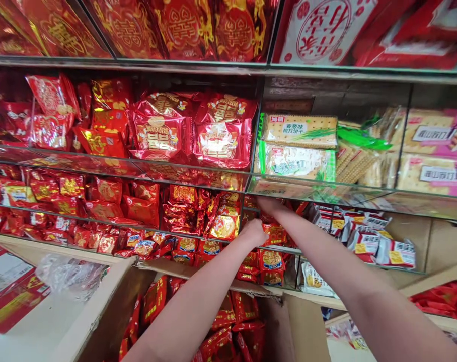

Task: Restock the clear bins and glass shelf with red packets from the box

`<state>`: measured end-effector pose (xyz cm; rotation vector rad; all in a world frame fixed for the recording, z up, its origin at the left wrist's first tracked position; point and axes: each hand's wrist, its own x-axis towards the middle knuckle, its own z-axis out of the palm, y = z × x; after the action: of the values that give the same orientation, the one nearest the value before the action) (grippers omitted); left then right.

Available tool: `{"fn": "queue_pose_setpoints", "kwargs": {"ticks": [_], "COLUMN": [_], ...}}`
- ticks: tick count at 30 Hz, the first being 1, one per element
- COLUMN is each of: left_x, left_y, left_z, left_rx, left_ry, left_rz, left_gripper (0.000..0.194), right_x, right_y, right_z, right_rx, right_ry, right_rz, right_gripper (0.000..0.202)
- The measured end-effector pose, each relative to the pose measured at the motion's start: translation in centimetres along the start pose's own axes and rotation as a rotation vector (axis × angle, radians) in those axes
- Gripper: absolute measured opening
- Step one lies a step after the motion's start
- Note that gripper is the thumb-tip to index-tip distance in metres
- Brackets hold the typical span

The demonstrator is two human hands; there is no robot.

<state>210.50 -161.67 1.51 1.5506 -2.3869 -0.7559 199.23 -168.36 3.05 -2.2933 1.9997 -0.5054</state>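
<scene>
Both my arms reach into a lower glass compartment of the shelf. My left hand (254,233) is closed, its fingers curled at the left edge of a red snack packet (275,235); what lies within the fingers is hidden. Behind it and a little higher, my right hand (269,204) is in the same compartment, partly under the glass shelf, with its fingers out of sight. Below my arms stands an open cardboard box (302,327), holding many red packets (218,347) like the one by my left hand.
Glass dividers and a glass ledge (198,173) border the compartment. Above are large red packets (223,138) and green-wrapped crackers (300,131). White-and-red packets (396,251) sit to the right. A clear plastic bag (72,274) lies at the lower left.
</scene>
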Motion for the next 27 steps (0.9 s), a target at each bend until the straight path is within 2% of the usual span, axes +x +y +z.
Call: {"fn": "queue_pose_setpoints", "kwargs": {"ticks": [10, 16, 27], "left_x": [-0.3, -0.4, -0.1], "left_y": [-0.2, -0.1, -0.3], "left_z": [-0.3, -0.4, -0.1], "left_rx": [0.006, -0.010, -0.047], "left_ry": [0.012, 0.002, 0.001], "left_rz": [0.017, 0.005, 0.007], "left_gripper": [0.032, 0.030, 0.033], "right_x": [1.5, 0.4, -1.3], "right_y": [-0.3, 0.1, 1.7], "right_z": [1.5, 0.4, -1.5], "right_rx": [0.033, 0.038, 0.035], "right_ry": [0.038, 0.024, 0.068], "right_rz": [0.020, 0.008, 0.046], "right_gripper": [0.038, 0.047, 0.044]}}
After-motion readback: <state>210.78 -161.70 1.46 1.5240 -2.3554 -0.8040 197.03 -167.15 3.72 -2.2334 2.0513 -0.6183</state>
